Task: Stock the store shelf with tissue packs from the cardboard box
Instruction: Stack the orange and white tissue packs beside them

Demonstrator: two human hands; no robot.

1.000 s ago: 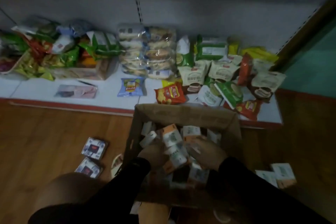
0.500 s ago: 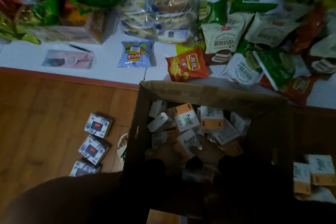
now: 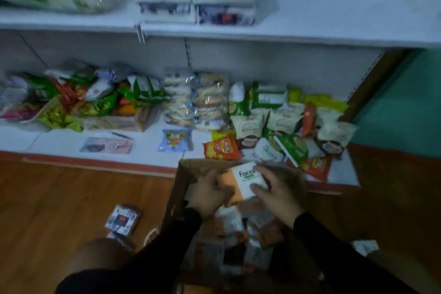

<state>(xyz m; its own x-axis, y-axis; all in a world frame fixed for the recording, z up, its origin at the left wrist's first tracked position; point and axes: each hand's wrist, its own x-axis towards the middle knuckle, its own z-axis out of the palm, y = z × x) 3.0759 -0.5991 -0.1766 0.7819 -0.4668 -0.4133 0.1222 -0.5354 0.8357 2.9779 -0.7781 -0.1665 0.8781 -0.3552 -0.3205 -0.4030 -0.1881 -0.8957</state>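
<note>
We hold a white-and-orange "Facial" tissue pack (image 3: 248, 180) over the far edge of the open cardboard box (image 3: 188, 174), our left hand (image 3: 211, 192) gripping its orange end and our right hand (image 3: 274, 192) pinching its white end. More tissue packs (image 3: 232, 222) lie jumbled inside the box. Snack bags (image 3: 222, 149) crowd the bottom shelf (image 3: 71, 143) just beyond.

A white and orange tissue pack (image 3: 247, 180), printed "Facial" in dark letters, is held tilted above the open cardboard box (image 3: 191, 169), gripped between the left hand (image 3: 211, 192) and the right hand (image 3: 274, 192). More white and orange packs (image 3: 232, 222) are heaped loosely inside the brown box, which stands on the wooden floor just in front of the lower shelf (image 3: 71, 143). The white upper shelf (image 3: 310, 33) is partly stocked with dark-printed boxes at its middle.
</note>
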